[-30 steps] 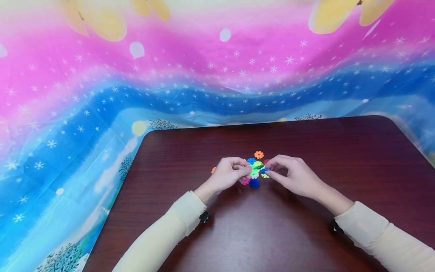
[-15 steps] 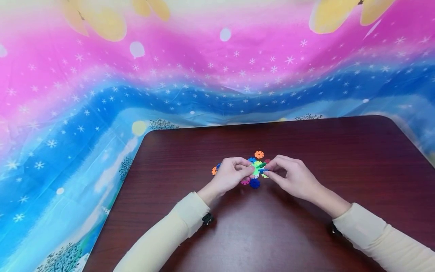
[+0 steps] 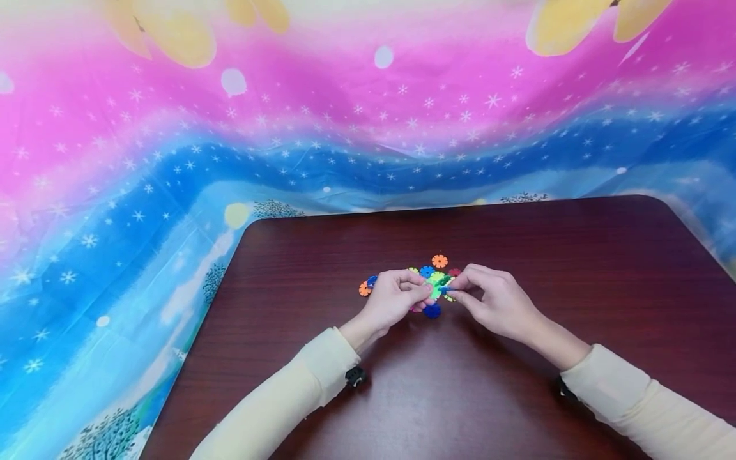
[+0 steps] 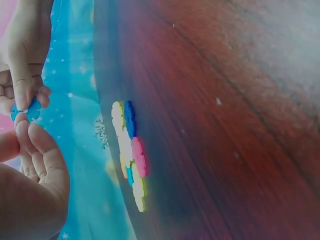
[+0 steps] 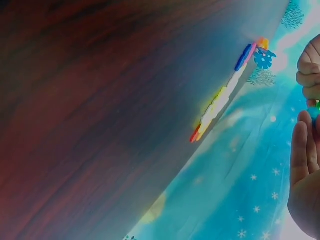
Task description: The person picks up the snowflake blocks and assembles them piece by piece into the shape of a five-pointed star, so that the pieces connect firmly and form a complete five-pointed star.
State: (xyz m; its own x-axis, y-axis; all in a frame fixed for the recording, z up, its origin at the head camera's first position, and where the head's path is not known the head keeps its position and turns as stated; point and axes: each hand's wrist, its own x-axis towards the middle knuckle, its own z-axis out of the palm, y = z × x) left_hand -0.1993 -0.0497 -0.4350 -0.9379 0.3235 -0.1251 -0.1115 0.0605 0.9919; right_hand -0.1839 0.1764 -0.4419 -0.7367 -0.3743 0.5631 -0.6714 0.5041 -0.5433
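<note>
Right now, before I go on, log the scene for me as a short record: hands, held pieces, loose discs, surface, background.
Left hand: pinches a green piece
Right hand: pinches a blue piece
Held pieces joined: cannot tell
Loose discs: toothed, several colours, grouped on the table, partly hidden by the hands
Farthest disc: orange disc
Nearest visible disc: dark blue disc
Surface: dark reddish-brown table
Background: pink and blue cloth, snowflake print
</note>
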